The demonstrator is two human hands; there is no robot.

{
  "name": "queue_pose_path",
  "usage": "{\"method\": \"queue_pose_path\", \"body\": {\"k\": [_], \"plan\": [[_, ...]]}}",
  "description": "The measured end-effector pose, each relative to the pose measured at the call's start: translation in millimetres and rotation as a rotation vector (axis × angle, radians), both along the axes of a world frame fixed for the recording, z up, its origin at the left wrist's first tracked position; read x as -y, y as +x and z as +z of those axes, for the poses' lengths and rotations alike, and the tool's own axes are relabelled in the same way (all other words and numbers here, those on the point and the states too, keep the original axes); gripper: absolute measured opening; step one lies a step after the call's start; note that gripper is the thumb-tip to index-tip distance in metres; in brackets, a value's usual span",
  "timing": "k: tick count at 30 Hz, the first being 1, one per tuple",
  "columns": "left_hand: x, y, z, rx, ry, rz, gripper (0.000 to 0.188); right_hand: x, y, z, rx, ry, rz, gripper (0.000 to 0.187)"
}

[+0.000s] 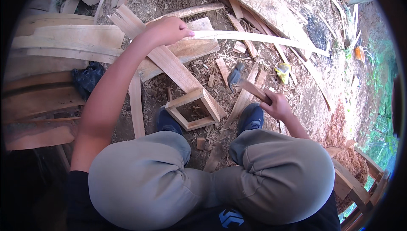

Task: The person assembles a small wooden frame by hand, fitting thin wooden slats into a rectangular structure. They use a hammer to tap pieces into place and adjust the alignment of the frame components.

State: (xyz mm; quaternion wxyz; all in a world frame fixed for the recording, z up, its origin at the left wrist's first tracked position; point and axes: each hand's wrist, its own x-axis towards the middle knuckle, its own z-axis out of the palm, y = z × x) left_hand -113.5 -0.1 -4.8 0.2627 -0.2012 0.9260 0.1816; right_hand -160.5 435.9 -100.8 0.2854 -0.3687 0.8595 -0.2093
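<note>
My left hand [166,30] is closed, its fingers pinching the near end of a long, thin, pale wooden strip [258,38]. The strip reaches to the right in a slight curve. Beneath that wrist runs a plank [176,71], slanting down to a small open wooden frame [202,123] between my feet; I cannot tell how the two are joined. In my right hand [278,105] is a hammer [254,90], gripped by its wooden handle. Its metal head points up and left, above the littered ground and apart from the frame.
Stacked boards [76,38] fill the left side, with a dark plastic bag [87,80] beside them. A broad slab [271,8] lies at the far side. Offcuts and shavings surround a yellow plastic bag [282,72]. A wood-shavings heap [354,163] lies at lower right.
</note>
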Motion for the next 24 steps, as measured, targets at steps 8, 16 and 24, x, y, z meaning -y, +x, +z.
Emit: {"method": "queue_pose_path", "body": {"k": [8, 16, 24], "plan": [[-14, 26, 19, -0.25, 0.126, -0.06, 0.044, 38, -34, 30, -0.511, -0.142, 0.218, 0.032], [-9, 56, 36, -0.259, 0.23, -0.015, 0.032, 187, -79, 80, -0.293, -0.157, 0.523, 0.065], [9, 74, 37, -0.574, 0.102, 0.254, 0.031, 192, -62, 98, -0.042, -0.202, 0.333, 0.034]]}}
